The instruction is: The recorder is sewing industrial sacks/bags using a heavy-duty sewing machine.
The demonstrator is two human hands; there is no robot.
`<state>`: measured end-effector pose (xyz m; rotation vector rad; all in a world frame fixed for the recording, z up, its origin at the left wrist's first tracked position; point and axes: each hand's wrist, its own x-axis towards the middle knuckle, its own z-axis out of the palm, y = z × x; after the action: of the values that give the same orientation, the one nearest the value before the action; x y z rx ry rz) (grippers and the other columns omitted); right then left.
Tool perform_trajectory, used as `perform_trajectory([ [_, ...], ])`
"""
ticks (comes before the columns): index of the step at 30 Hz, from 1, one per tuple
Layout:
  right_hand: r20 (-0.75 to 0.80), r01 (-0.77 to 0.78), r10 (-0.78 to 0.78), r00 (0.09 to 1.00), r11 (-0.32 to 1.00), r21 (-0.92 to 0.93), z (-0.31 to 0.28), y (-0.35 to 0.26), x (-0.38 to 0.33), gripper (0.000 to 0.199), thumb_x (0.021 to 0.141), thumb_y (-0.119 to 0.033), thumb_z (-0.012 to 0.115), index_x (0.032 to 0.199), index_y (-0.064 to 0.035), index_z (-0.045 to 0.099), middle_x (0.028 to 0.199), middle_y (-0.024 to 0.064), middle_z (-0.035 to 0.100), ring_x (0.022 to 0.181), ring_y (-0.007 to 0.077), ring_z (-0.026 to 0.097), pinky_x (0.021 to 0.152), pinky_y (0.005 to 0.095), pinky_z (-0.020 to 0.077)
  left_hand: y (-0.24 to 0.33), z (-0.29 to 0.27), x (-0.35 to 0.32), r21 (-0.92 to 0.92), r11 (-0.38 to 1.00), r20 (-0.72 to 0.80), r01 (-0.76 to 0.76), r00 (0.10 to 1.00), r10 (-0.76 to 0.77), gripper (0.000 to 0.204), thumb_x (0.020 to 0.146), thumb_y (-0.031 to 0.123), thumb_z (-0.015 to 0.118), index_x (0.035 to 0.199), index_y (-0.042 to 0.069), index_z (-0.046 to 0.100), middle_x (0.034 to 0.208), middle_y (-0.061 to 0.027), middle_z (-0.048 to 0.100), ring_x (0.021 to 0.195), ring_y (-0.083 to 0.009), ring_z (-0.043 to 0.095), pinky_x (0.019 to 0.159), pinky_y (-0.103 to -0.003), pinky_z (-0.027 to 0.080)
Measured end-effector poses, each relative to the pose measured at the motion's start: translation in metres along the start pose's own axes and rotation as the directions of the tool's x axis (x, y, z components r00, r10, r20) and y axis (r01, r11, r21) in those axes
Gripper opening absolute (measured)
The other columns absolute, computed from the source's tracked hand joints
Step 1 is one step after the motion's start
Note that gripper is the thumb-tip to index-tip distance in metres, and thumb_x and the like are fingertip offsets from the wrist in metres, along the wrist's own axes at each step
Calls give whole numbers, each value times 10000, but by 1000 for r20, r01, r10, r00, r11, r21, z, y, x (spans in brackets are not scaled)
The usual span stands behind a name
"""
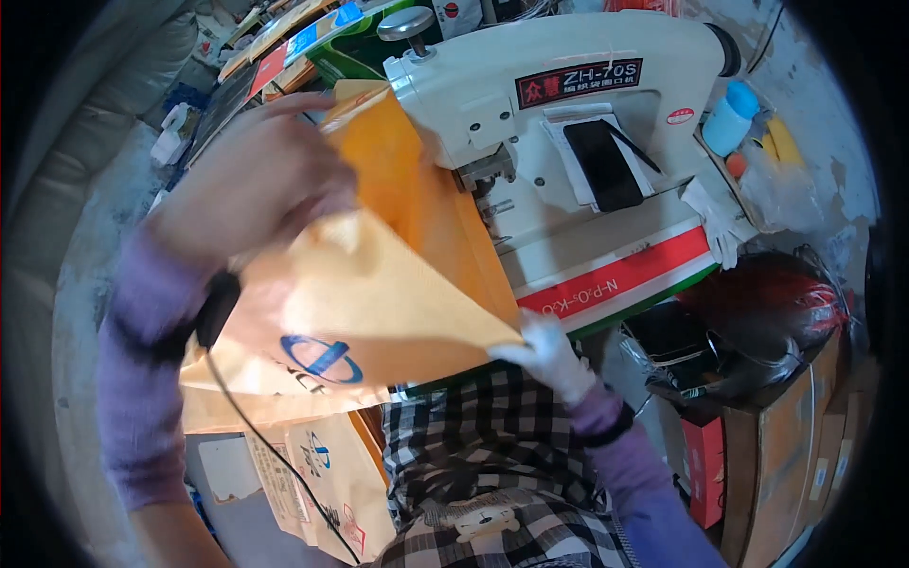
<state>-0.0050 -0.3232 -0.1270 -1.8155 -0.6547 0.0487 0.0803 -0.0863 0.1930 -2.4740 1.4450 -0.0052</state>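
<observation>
A large yellow-orange woven bag [379, 293] with a blue round emblem spreads in front of me, its mouth gaping toward the sewing machine [559, 66]. My left hand [270, 175], bare and blurred by motion, is raised at the bag's upper left, closed on the lifted layer; its fingertips are partly hidden. In a white glove, my right hand [549, 355] pinches the bag's right corner, near the front edge of the machine table. The bag's orange inside lies beside the machine's needle area [488, 170].
On the machine bed, a black phone [601, 166] and a pen lie on paper. A white glove [710, 222] drapes over the right corner, near a blue bottle [729, 118]. Cardboard boxes [786, 454] stand at lower right. Another printed bag [327, 473] hangs below left. A black cable [256, 426] crosses there.
</observation>
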Motion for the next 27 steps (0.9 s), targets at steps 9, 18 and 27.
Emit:
perform_trajectory([
  [9, 297, 48, -74, 952, 994, 96, 18, 10, -15, 148, 823, -198, 699, 880, -63, 678, 853, 110, 655, 833, 264, 656, 747, 341, 519, 213, 139, 32, -403, 910, 211, 95, 977, -8, 44, 728, 174, 621, 698, 143, 623, 628, -70, 600, 631, -213, 633, 997, -429, 424],
  [18, 204, -14, 5, 979, 999, 41, 25, -55, -146, 260, 725, -297, 786, 833, -75, 707, 836, 112, 669, 754, 279, 653, 660, 366, 527, 82, 139, 66, -550, 832, 581, 78, 750, 314, 454, 780, 532, 692, 845, 83, 685, 737, -119, 657, 726, -346, 613, 782, -423, 474],
  [27, 26, -6, 9, 1000, 993, -122, 4, 14, -33, 363, 652, -294, 854, 735, -15, 637, 747, 139, 601, 643, 283, 603, 580, 365, 464, 73, -10, -61, -141, 910, 102, 391, 920, -379, 157, 723, 224, 712, 711, 74, 665, 635, -118, 568, 685, -324, 575, 641, -426, 453],
])
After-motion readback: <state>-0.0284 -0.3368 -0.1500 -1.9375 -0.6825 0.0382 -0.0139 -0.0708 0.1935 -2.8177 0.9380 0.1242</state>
